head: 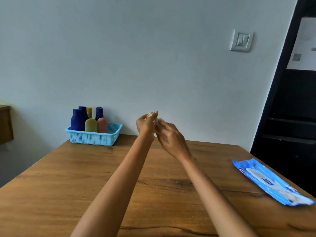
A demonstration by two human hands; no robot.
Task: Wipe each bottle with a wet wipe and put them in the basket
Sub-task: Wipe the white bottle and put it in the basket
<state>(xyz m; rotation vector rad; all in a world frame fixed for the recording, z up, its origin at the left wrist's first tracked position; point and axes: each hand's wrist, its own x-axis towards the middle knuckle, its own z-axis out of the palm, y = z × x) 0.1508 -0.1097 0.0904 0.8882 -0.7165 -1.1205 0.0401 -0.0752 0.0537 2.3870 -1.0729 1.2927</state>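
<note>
A wooden table [85, 185] stands against a pale wall [153, 57], which carries a light switch [241, 40] up to the right; a dark doorway [294, 108] fills the right edge, and a piece of wooden furniture [5, 124] is cut off at the left edge. A blue pack of wet wipes [271, 183] lies flat near the table's right edge, well apart from the hands. At the far left corner sits a light blue basket [93, 138] with upright bottles in it: three dark blue ones [77, 119], a mustard one [89, 112] at the back, and a yellow-green one [90, 125] and a pink one [102, 125] in front. Above the middle of the table, the left hand [145, 123] is closed around a small yellow bottle [150, 114], of which only the top shows past the fingers. The right hand [171, 135] is curled around a white wipe [158, 120] pressed against that bottle; most of the wipe is hidden between the two hands.
</note>
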